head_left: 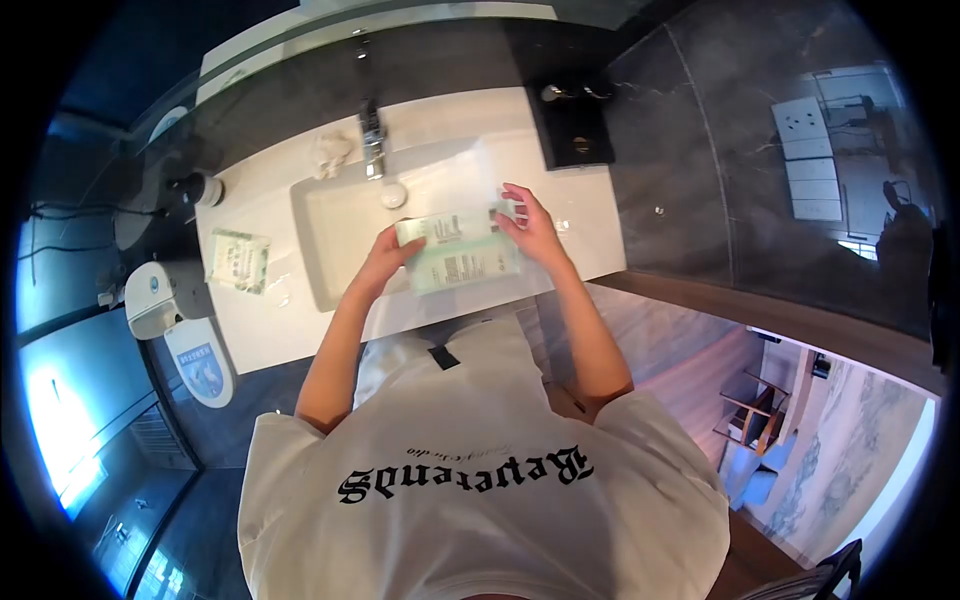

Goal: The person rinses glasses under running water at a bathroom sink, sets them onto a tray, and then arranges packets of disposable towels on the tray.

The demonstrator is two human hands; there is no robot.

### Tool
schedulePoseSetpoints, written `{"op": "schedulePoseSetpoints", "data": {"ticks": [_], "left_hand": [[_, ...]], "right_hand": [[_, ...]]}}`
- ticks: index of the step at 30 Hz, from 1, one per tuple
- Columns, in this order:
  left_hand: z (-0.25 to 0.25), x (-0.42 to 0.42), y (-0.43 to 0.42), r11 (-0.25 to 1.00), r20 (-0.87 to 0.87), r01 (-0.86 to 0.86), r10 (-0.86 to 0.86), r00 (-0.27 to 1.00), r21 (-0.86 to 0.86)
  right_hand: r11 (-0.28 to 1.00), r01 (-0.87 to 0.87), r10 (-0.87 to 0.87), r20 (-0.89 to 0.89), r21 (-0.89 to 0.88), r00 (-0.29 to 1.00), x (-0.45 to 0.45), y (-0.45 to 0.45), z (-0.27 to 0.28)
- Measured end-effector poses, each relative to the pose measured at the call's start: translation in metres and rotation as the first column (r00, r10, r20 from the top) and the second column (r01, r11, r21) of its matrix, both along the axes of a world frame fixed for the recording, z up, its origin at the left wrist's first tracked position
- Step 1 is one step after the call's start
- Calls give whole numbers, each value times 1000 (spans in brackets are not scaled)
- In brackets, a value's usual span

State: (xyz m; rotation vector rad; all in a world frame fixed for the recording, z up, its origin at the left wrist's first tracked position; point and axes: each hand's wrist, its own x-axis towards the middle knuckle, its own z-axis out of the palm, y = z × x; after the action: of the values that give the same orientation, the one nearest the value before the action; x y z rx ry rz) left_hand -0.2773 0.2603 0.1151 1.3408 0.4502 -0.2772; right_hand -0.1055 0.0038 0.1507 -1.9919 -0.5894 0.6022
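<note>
Over the front of the white sink (318, 225) I hold a pale green printed plastic pack (465, 258). My left hand (388, 258) grips its left side, thumb on top and the other fingers hidden underneath. At the upper right corner, my right hand (532, 228) has its thumb against the pack and its fingers bent around the edge. Clear plastic film appears to stick up beyond the pack's far edge. A similar green-bordered packet (239, 261) lies flat on the counter to the left.
A chrome faucet (372, 145) stands behind the sink, above a round drain plug (394, 195). A crumpled pale item (332, 155) sits beside it. At the right is a black tray (575, 130); a dark container (200, 189) stands left. A toilet (198, 360) is left of the counter (265, 330).
</note>
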Motion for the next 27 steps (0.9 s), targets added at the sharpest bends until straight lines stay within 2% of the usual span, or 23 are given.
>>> {"op": "schedulePoseSetpoints", "data": {"ticks": [2,3,5,6,7,9,10,11,12,13,14,16,18,20,22,23,25,26,27], "left_hand": [[9,23,-28,985,-45,-173,173,984,6],[14,36,-43,986,-37,-169,170,985,6],[25,51,-77,922,215,-311,264,940,232],[39,62,-97,890,277,-357,280,919,285],[45,72,-115,890,279,-353,275,920,287],[54,89,-148,829,128,-547,533,836,120],[66,100,-162,819,100,-573,568,817,22],[69,107,-167,820,99,-572,568,817,23],[71,113,-172,797,-19,-591,594,804,-119],[72,117,-177,748,-142,-612,598,789,-255],[70,119,-177,750,-143,-612,596,790,-253],[61,124,-169,740,-241,-473,407,881,-479],[47,130,-166,704,-274,-468,379,884,-534],[36,137,-168,664,-311,-459,338,888,-590],[40,151,-172,550,-376,-515,353,857,-657],[42,158,-170,555,-374,-508,345,861,-659],[60,174,-165,696,-414,-416,184,891,-585],[49,184,-165,700,-412,-409,178,894,-586],[26,192,-166,764,-411,-424,228,883,-487]], "right_hand": [[972,225,-227,33,64,973,21,-20,-27],[971,228,-231,40,67,972,32,-31,-40],[943,327,-328,14,65,944,44,-56,-61],[950,270,-253,-119,154,960,43,-62,-45],[968,192,-173,-129,159,977,38,-65,-24],[990,-83,83,0,114,997,37,-78,20],[986,-163,157,107,42,982,36,-85,34],[971,-234,237,208,-39,949,38,-91,42],[972,-233,236,206,-39,950,43,-97,40],[978,-197,210,335,-71,918,46,-102,35],[983,-157,185,460,-98,868,49,-106,30],[989,-116,145,498,-89,855,63,-122,16],[998,-36,60,549,-54,834,76,-134,12],[999,-32,50,528,-42,848,83,-141,20],[999,-27,36,537,-26,843,87,-150,25],[1000,-17,28,540,-26,841,89,-155,26],[988,151,-134,417,-9,899,93,-166,22],[973,231,-204,383,-26,901,99,-174,8],[971,239,-211,383,-27,900,108,-182,-7]]}}
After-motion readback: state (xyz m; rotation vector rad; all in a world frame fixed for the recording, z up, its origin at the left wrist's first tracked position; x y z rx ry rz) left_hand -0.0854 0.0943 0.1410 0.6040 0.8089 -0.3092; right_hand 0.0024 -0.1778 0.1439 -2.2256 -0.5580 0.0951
